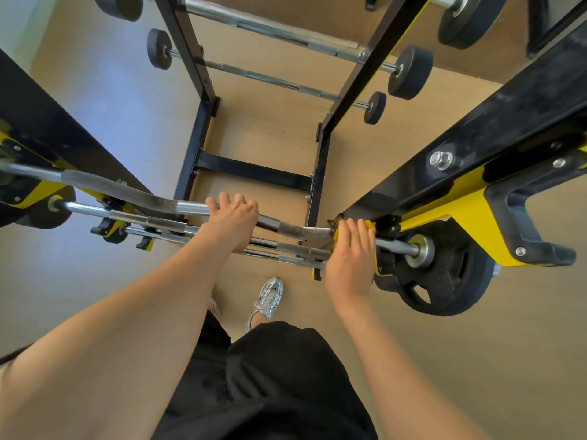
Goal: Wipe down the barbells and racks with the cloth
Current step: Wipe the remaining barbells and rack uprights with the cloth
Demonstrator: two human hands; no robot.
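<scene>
My right hand [351, 258] wraps the yellow cloth [368, 224] around the curved barbell [152, 198] just inside its black weight plate [444, 281], fingers curled over cloth and bar together. Further along the same bar, my left hand [233, 222] grips the bare steel, fingers closed over it. More bars lie just beneath both hands. The black-and-yellow rack [470, 214] flanks my right hand.

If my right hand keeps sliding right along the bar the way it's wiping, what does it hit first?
Probably the yellow rack cradle right beside the right hand and its yellow cloth. The bar's collar and black plate come after. Depth is hard to judge here.
</scene>
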